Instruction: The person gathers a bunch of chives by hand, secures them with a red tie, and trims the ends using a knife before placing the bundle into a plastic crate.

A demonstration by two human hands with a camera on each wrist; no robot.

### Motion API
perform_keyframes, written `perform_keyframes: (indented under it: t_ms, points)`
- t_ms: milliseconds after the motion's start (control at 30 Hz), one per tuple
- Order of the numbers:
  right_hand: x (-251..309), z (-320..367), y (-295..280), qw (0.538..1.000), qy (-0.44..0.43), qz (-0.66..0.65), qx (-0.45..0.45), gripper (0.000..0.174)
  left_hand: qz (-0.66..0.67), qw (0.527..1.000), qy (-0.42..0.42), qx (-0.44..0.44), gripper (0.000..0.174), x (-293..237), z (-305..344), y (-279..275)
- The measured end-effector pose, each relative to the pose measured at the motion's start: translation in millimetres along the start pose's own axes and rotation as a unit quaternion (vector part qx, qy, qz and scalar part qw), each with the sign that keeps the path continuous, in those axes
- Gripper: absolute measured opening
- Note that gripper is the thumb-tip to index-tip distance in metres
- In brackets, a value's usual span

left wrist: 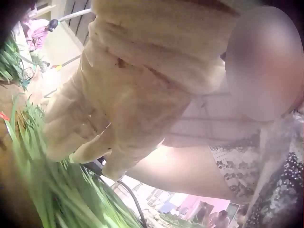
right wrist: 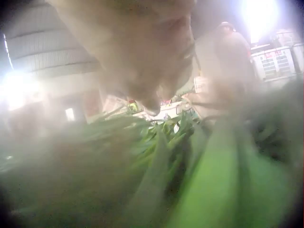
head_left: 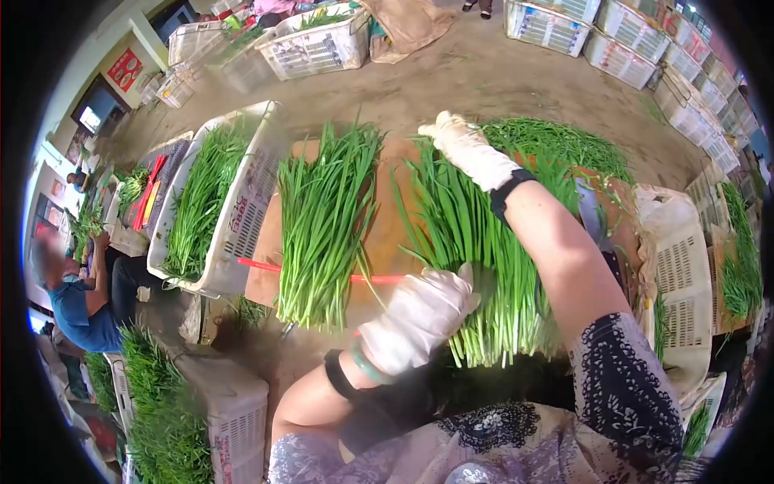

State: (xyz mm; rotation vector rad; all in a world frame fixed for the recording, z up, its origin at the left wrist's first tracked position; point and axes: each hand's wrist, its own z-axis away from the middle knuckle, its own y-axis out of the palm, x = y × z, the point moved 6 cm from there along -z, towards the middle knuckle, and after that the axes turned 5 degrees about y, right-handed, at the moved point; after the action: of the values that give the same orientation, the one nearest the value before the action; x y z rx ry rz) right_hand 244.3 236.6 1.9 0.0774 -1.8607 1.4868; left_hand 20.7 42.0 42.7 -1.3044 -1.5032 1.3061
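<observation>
Across the brown board [head_left: 389, 211] the chive bunch [head_left: 472, 234] lies lengthwise, partly covered by the right forearm. Its cut ends are half hidden under the left hand [head_left: 419, 319], whose gloved fingers curl round them. The right hand [head_left: 468, 149] rests on the leaf tips, fingers seemingly straight and together; its wrist view is mere blur. Beside it lie a second bunch [head_left: 322, 226], a red strip [head_left: 258, 264] and a white crate [head_left: 250, 210] of greens.

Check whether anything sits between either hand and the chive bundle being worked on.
Nothing visible does. The left hand is already on the stem end of the chive bundle, and the right hand lies on its leaf tips. The second bundle lies apart, to the left, over a red strip.
</observation>
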Motion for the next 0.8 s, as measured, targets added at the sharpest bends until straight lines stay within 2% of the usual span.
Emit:
perform_keyframes:
  t_ms: [67, 133, 200, 233, 267, 333, 367, 467, 500, 567, 600, 633, 667, 733, 767, 800]
  points:
    - [1, -18, 21, 0.997, -0.007, 0.072, 0.015, 0.031, 0.034, 0.999, -0.004, -0.010, 0.027, 14, 2, 1]
    - [2, -18, 24, 0.987, -0.056, 0.152, -0.002, 0.029, 0.046, 0.998, -0.014, -0.034, 0.021, 34, 7, -8]
    - [4, -11, 9, 0.991, -0.064, 0.117, 0.025, 0.025, 0.038, 0.996, -0.030, -0.076, 0.013, 66, 9, -27]
    - [4, -15, 5, 0.976, -0.137, 0.165, -0.028, 0.023, 0.104, 0.979, -0.130, -0.121, 0.016, 95, 14, -26]
    - [3, -16, 0, 0.951, -0.209, 0.211, -0.084, 0.022, 0.168, 0.945, -0.226, -0.165, 0.023, 123, 19, -18]
    - [18, 9, -33, 0.918, -0.279, 0.262, -0.101, 0.015, 0.344, 0.856, -0.305, -0.236, 0.036, 162, 9, -5]
    - [38, 42, -64, 0.927, -0.295, 0.209, -0.099, 0.014, 0.313, 0.883, -0.305, -0.169, 0.043, 153, -8, -15]
    - [63, 95, -111, 0.895, -0.359, 0.222, -0.143, 0.013, 0.285, 0.909, -0.223, -0.204, 0.085, 148, -50, 13]
    - [63, 105, -122, 0.890, -0.390, 0.176, -0.159, 0.017, 0.310, 0.890, -0.243, -0.229, 0.078, 145, -54, 6]
    - [58, 108, -127, 0.937, -0.319, 0.052, -0.134, 0.019, 0.498, 0.730, -0.299, -0.360, 0.061, 176, -54, 19]
    - [54, 106, -127, 0.952, -0.281, -0.012, -0.121, 0.021, 0.480, 0.714, -0.286, -0.421, 0.048, 188, -47, 20]
    - [34, 91, -100, 0.928, -0.174, -0.325, 0.057, 0.021, 0.458, 0.698, -0.270, -0.480, 0.035, 199, -39, 21]
    - [39, 91, -88, 0.957, -0.175, -0.229, 0.032, 0.019, 0.431, 0.683, -0.253, -0.534, 0.026, 209, -31, 23]
    - [9, 47, -30, 0.984, -0.089, -0.107, 0.112, 0.027, 0.533, 0.743, -0.277, -0.295, 0.026, 180, -34, 29]
    - [10, 46, -21, 0.989, -0.013, -0.027, 0.142, 0.033, 0.545, 0.749, -0.261, -0.273, 0.030, 178, -31, 42]
    - [15, 47, -12, 0.982, 0.064, 0.053, 0.170, 0.041, 0.558, 0.715, -0.328, -0.265, 0.031, 172, -27, 48]
